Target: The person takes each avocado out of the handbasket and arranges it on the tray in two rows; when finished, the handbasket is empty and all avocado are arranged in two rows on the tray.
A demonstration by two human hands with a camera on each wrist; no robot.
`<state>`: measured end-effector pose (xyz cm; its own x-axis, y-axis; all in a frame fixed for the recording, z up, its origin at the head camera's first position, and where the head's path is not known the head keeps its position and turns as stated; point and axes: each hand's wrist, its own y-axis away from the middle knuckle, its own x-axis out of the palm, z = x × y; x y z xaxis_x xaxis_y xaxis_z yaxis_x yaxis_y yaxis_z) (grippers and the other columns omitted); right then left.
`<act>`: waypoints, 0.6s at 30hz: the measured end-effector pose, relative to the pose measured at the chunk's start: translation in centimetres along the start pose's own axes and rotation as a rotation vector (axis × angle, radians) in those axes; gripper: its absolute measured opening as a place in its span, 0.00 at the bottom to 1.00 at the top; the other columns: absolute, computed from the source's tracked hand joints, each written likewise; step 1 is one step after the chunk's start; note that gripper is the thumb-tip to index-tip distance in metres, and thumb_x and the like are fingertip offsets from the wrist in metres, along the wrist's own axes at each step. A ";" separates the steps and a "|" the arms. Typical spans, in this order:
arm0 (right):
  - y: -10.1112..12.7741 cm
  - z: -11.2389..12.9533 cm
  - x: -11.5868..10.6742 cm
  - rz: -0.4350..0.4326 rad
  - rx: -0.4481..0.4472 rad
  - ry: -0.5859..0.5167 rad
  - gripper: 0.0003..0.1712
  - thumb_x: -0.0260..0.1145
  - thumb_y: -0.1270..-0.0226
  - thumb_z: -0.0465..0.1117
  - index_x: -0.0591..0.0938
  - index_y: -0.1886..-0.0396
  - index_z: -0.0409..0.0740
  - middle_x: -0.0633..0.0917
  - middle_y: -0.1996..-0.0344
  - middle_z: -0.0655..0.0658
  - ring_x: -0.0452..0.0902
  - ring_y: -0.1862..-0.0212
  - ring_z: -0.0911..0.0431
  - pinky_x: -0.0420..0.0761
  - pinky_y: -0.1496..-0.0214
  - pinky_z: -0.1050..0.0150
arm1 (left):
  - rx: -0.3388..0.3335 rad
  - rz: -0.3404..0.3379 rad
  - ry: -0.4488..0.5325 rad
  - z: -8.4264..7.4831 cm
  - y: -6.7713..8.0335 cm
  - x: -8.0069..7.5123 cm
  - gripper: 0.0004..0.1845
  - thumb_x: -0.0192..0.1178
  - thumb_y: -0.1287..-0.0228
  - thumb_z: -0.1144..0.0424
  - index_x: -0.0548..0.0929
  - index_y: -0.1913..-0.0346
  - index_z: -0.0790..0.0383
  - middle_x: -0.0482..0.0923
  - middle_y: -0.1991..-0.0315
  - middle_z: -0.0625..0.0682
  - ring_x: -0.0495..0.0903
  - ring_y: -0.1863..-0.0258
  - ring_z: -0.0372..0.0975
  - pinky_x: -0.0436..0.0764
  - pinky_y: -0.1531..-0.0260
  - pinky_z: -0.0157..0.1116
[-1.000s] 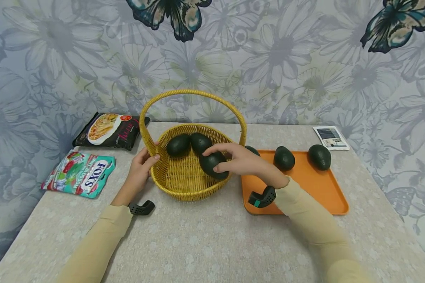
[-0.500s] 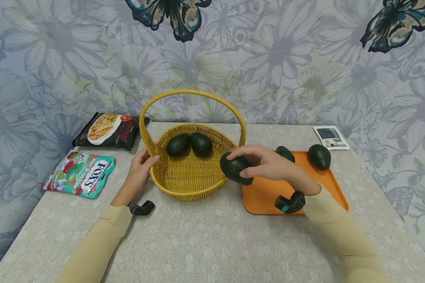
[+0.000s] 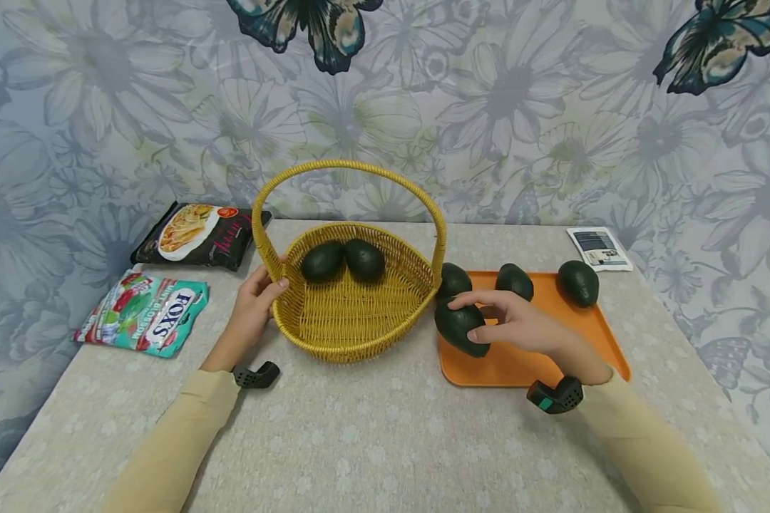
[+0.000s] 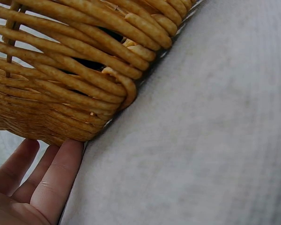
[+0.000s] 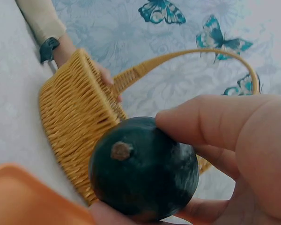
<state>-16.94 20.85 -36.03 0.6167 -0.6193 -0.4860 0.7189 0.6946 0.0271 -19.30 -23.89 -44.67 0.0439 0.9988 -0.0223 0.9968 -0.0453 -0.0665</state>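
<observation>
Dark green and egg-shaped, the avocado point(image 3: 460, 328) sits in the grasp of the right hand point(image 3: 520, 326), fingers curled over its top and thumb under it, at the near left corner of the orange tray point(image 3: 552, 356). From the head view its long axis runs roughly left to right with a slight slant, and it lies low over the tray; whether it touches the tray cannot be told. The right wrist view shows its stem end point(image 5: 121, 150) (a small brown nub) facing toward the wicker basket point(image 3: 349, 324), away from the palm. The left hand point(image 3: 252, 313) clasps the basket's left rim where the handle rises, thumb hooked over the edge, while the other fingers point(image 4: 56, 180) lie straight beside the woven wall on the table point(image 3: 385, 442). Two avocados point(image 3: 343, 261) lie side by side, touching, at the far end of the basket. Three more avocados point(image 3: 515, 281) rest along the tray's far edge, the leftmost just behind the held one. A candy bag point(image 3: 144, 313) and a black noodle packet point(image 3: 199, 236) lie left of the basket, a small white packet point(image 3: 599, 249) behind the tray.
</observation>
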 end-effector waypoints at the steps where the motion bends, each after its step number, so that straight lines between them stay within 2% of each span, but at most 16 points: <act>1: 0.2 -0.3 0.1 -0.009 0.013 0.001 0.27 0.68 0.34 0.31 0.78 0.35 0.39 0.77 0.33 0.35 0.70 0.35 0.74 0.76 0.33 0.57 | 0.000 0.000 0.002 0.0 0.0 0.0 0.29 0.52 0.21 0.60 0.62 0.22 0.60 0.73 0.42 0.47 0.81 0.60 0.28 0.84 0.71 0.26; 3: 0.5 -0.8 0.3 -0.030 0.034 0.008 0.26 0.69 0.35 0.32 0.79 0.36 0.41 0.78 0.34 0.36 0.71 0.36 0.73 0.75 0.32 0.51 | -0.001 0.000 0.006 0.0 0.0 0.0 0.29 0.52 0.21 0.60 0.62 0.22 0.60 0.73 0.43 0.48 0.82 0.61 0.28 0.84 0.71 0.26; 5: 0.8 -1.4 0.5 -0.051 0.057 0.016 0.26 0.69 0.35 0.32 0.80 0.36 0.41 0.79 0.35 0.37 0.73 0.37 0.69 0.76 0.34 0.50 | -0.002 0.000 0.006 0.1 0.0 -0.1 0.29 0.52 0.21 0.60 0.62 0.22 0.60 0.73 0.43 0.48 0.82 0.60 0.28 0.84 0.71 0.27; 10: 1.2 -2.4 1.1 -0.080 0.093 -0.033 0.26 0.69 0.35 0.31 0.79 0.36 0.37 0.77 0.35 0.32 0.78 0.39 0.48 0.82 0.45 0.61 | -0.004 0.001 0.007 0.1 0.0 -0.1 0.29 0.52 0.21 0.60 0.62 0.22 0.59 0.73 0.43 0.47 0.82 0.58 0.29 0.85 0.70 0.27; 13: 1.2 -3.0 1.6 -0.091 0.095 -0.068 0.27 0.69 0.35 0.31 0.78 0.36 0.35 0.76 0.35 0.30 0.78 0.39 0.38 0.82 0.47 0.64 | -0.006 0.001 0.011 0.1 0.0 -0.2 0.29 0.52 0.21 0.60 0.62 0.22 0.59 0.73 0.42 0.48 0.82 0.58 0.29 0.84 0.70 0.27; 15: 1.2 -3.3 1.9 -0.106 0.084 -0.064 0.26 0.69 0.35 0.31 0.78 0.36 0.34 0.76 0.35 0.29 0.76 0.36 0.39 0.82 0.46 0.65 | -0.010 0.001 0.013 0.1 0.0 -0.2 0.29 0.52 0.21 0.60 0.63 0.22 0.58 0.73 0.42 0.47 0.82 0.58 0.29 0.84 0.69 0.27; 18: 1.2 -3.7 2.3 -0.130 0.071 -0.049 0.26 0.69 0.35 0.31 0.79 0.36 0.35 0.78 0.36 0.30 0.76 0.36 0.53 0.81 0.44 0.65 | -0.016 0.001 0.024 0.1 0.0 -0.1 0.29 0.53 0.21 0.60 0.63 0.22 0.57 0.73 0.43 0.47 0.82 0.57 0.29 0.85 0.69 0.27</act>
<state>-15.88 21.60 -40.29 0.5308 -0.7206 -0.4461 0.8133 0.5811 0.0290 -19.36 -24.03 -44.80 0.0459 0.9989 0.0015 0.9977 -0.0458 -0.0504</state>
